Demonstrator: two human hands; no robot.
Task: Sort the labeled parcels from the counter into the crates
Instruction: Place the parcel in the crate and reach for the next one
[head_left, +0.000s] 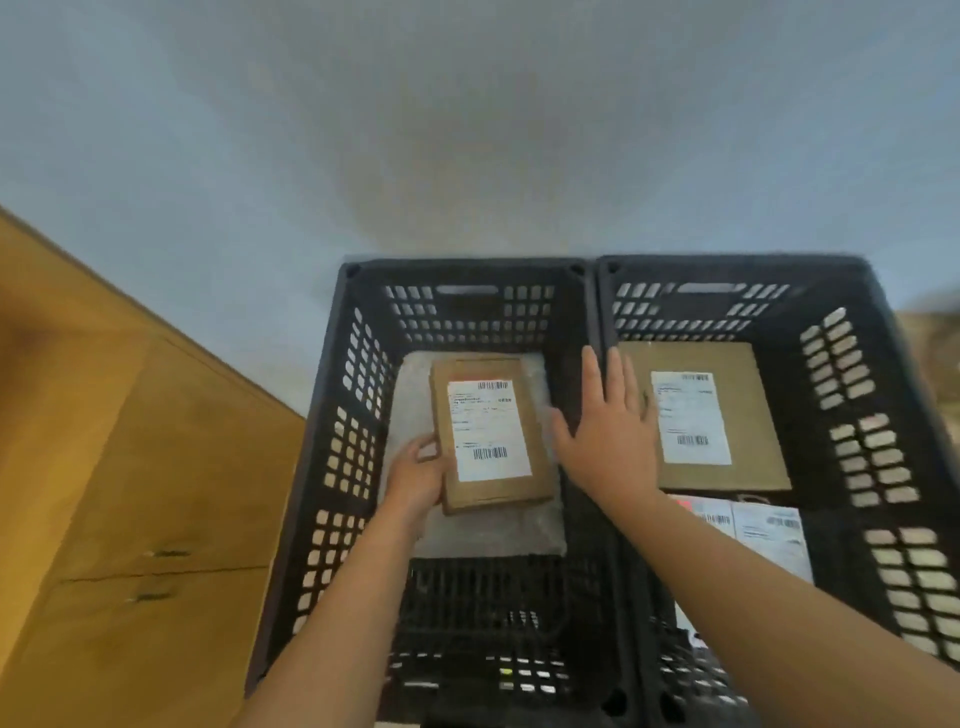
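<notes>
Two black slotted crates stand side by side, the left crate and the right crate. Inside the left crate, a small brown parcel with a white barcode label lies on a pale bubble-wrap parcel. My left hand grips the brown parcel's near left edge. My right hand hovers flat with fingers apart over the wall between the crates, holding nothing. In the right crate lies a larger brown labeled parcel, with white labeled parcels nearer to me, partly hidden by my right forearm.
A wooden cabinet with door seams and small handles fills the left side. A pale wall rises behind the crates. A strip of brown surface shows at the far right edge.
</notes>
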